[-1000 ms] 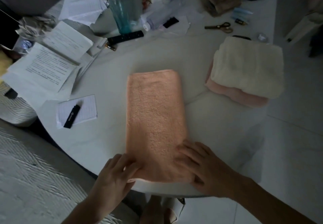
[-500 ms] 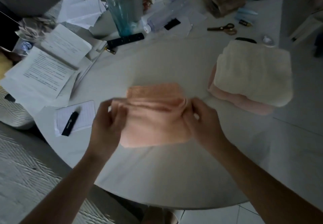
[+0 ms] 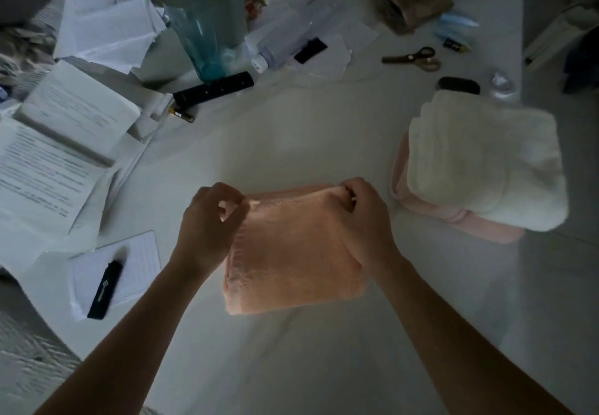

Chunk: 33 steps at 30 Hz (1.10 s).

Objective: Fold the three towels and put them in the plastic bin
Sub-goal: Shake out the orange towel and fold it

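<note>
An orange towel (image 3: 293,252) lies doubled over on the white table (image 3: 291,366) in front of me. My left hand (image 3: 212,223) pinches its far left corner. My right hand (image 3: 364,217) pinches its far right corner. Both hands rest at the towel's far edge, where the two layers meet. To the right, a folded cream towel (image 3: 486,162) sits on top of a folded pink towel (image 3: 453,223). No plastic bin is in view.
Papers (image 3: 58,142) and a notepad with a black pen (image 3: 105,290) crowd the left side. A teal glass (image 3: 204,25), a black remote (image 3: 212,90), scissors (image 3: 413,58) and a bottle (image 3: 285,48) stand at the back. The table's edge runs close on the right.
Both hands lifted the towel's near end and carried it away from me onto the far end, folding the long strip in half.
</note>
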{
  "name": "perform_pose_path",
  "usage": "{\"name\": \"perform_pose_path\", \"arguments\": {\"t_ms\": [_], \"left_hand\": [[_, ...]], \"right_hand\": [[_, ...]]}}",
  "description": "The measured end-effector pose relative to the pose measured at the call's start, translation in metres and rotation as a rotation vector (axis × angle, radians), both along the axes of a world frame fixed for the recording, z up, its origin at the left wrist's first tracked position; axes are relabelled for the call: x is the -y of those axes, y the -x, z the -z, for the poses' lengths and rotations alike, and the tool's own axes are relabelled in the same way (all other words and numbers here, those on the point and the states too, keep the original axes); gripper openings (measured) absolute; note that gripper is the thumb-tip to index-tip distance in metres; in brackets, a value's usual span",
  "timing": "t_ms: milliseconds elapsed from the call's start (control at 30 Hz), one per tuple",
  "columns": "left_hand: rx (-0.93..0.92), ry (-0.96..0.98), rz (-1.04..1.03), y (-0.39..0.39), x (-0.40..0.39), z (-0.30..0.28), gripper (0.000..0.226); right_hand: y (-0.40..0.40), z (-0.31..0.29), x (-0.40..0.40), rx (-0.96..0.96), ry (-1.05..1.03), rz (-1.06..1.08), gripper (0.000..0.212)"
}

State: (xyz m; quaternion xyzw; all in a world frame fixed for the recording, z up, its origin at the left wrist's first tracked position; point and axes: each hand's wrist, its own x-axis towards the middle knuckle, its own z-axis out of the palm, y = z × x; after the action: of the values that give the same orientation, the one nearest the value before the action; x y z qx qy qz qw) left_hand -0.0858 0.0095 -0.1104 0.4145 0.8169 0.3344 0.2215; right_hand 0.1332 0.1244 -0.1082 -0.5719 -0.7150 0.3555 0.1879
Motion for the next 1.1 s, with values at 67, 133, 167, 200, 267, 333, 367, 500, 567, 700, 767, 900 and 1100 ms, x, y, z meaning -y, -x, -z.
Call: {"name": "perform_pose_path", "arguments": {"t_ms": [67,133,167,200,267,333,367,500,567,700,767,900,1100], "left_hand": [[-0.057,-0.022,0.033,0.009,-0.011,-0.003,0.008],[-0.081,0.025,0.019,0.005,-0.009,-0.004,0.007],[-0.085,0.070,-0.001,0.001,-0.008,-0.003,0.004],[-0.088,0.123,-0.028,-0.002,-0.008,-0.002,0.002],[-0.106,0.157,-0.088,-0.002,-0.014,-0.005,0.007],[-0.198,0.019,-0.091,-0.007,-0.016,-0.010,0.021],[-0.241,-0.072,-0.031,-0.014,-0.013,-0.012,0.032],[-0.314,0.101,0.390,-0.041,0.013,0.006,0.063],[-0.345,0.251,0.468,-0.038,0.024,0.021,0.065],[-0.383,0.267,0.486,-0.027,0.025,0.031,0.065],[-0.359,0.268,0.470,-0.030,0.024,0.031,0.065],[-0.161,0.254,0.268,-0.038,0.026,0.019,0.074],[0.247,0.331,-0.221,-0.053,0.044,-0.003,0.061]], "right_hand": [[0.008,-0.001,-0.009,0.007,0.074,0.070,0.016],[0.008,-0.003,-0.011,0.049,0.135,0.046,0.019],[0.010,-0.004,-0.012,0.082,0.134,0.027,0.019],[0.014,-0.007,-0.009,0.142,0.095,0.003,0.020],[0.031,-0.016,0.002,0.270,-0.129,-0.067,0.034],[0.045,-0.022,0.018,0.293,-0.334,-0.217,0.052],[0.048,-0.022,0.027,0.285,-0.376,-0.329,0.057],[0.026,0.000,0.045,0.456,-0.388,-0.640,0.062],[0.016,0.010,0.040,0.572,-0.359,-0.636,0.068],[0.017,0.014,0.032,0.596,-0.247,-0.474,0.072],[0.014,0.016,0.029,0.537,-0.166,-0.383,0.069],[-0.004,0.011,0.023,0.290,0.083,-0.101,0.062],[-0.018,-0.014,0.054,0.063,0.379,0.314,0.019]]}}
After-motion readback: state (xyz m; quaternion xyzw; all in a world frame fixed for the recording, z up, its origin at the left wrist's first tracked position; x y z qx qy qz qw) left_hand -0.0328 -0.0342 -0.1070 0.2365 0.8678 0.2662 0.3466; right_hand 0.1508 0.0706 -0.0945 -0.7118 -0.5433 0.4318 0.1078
